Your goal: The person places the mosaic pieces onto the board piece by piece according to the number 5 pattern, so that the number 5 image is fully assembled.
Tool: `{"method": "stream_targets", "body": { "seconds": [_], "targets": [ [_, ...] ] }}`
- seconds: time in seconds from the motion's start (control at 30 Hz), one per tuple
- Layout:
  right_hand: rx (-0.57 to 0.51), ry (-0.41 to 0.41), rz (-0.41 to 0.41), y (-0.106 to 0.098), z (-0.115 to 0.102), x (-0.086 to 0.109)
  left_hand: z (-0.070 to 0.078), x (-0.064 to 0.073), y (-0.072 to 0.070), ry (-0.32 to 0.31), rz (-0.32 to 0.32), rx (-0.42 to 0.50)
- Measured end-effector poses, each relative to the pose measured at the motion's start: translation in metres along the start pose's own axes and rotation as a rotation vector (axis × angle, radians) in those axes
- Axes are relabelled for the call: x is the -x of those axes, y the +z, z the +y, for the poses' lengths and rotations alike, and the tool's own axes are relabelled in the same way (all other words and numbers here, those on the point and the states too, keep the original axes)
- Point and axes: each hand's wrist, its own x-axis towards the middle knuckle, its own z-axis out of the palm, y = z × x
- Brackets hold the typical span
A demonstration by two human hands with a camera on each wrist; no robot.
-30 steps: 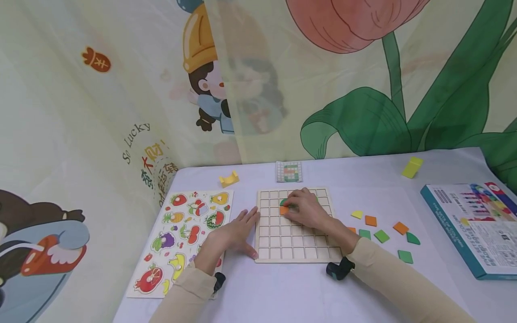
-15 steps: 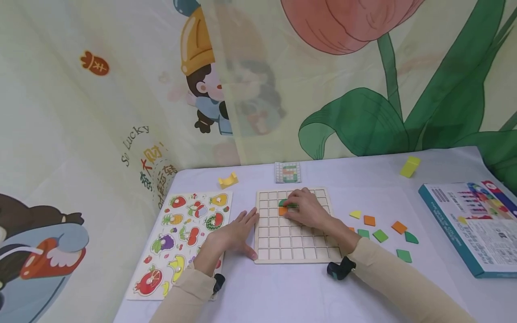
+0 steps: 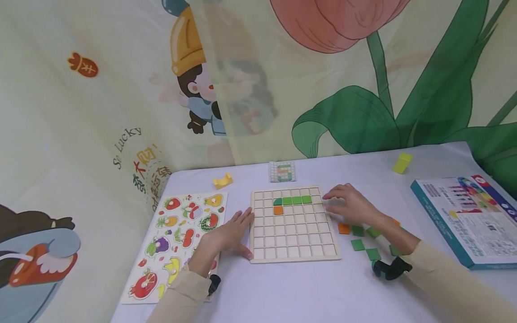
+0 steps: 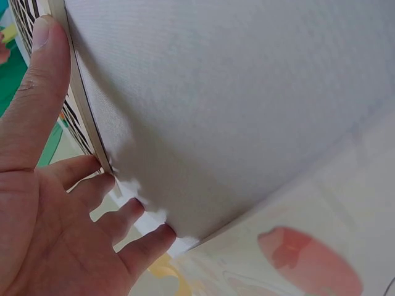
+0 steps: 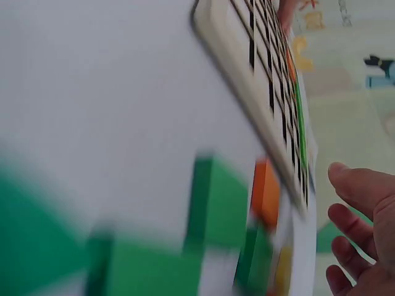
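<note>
A wooden grid board lies flat on the table. Near its far side runs a row of green square tiles, with a dark green rounded tile at the left end. Just below that one sits an orange square tile. My left hand rests at the board's left edge, thumb and fingertips touching it. Off the right edge, my right hand is in the air with loosely bent fingers and nothing between them. Loose green tiles and an orange tile lie beneath the right forearm, which covers some.
A fruit puzzle board lies at the left, partly under my left arm. Behind stand a yellow curved block and a small pattern card. At the right are a yellow-green block and a blue-edged box.
My right hand has moved right from the tiles, off the board, uncovering the green row. The left hand stays at the board's edge. The head view has turned slightly right.
</note>
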Motion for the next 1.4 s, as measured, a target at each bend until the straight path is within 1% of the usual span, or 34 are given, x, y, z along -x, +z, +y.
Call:
{"method": "stream_targets", "body": {
  "seconds": [0.13,0.2,0.27,0.33,0.43,0.57,0.83,1.0,1.1,1.17,1.23,1.4],
  "targets": [
    [0.0,0.104,-0.013,-0.022,0.026,0.028,0.001,0.0,0.0,0.001,-0.001,0.01],
    [0.008,0.138,-0.01,-0.029,0.038,0.041,0.001,0.0,0.0,0.004,0.0,0.007],
    [0.021,0.152,-0.009,-0.034,0.048,0.052,0.001,0.0,-0.001,0.004,-0.001,0.006],
    [0.042,0.148,-0.01,-0.037,0.056,0.06,0.001,-0.001,-0.001,0.003,-0.001,0.007],
    [0.055,0.141,-0.015,-0.037,0.063,0.067,0.0,-0.001,-0.001,0.003,0.0,0.012],
    [0.055,0.138,-0.006,-0.033,0.065,0.067,-0.002,0.0,-0.001,0.01,0.005,0.014],
    [0.059,0.166,0.022,-0.025,0.065,0.064,-0.002,-0.002,0.001,0.016,0.005,0.001],
    [0.075,0.168,0.044,-0.026,0.064,0.064,0.0,-0.001,0.0,0.013,0.005,0.003],
    [0.07,0.164,0.061,-0.028,0.062,0.06,0.001,0.0,-0.001,0.013,0.006,0.006],
    [0.057,0.159,0.065,-0.028,0.057,0.055,0.001,0.0,-0.001,0.011,0.007,0.006],
    [0.042,0.152,0.061,-0.026,0.048,0.047,0.0,0.0,-0.001,0.01,0.009,0.006],
    [0.006,0.09,0.032,-0.01,0.014,0.019,0.001,0.001,-0.001,0.008,0.007,0.013]
  ]
}}
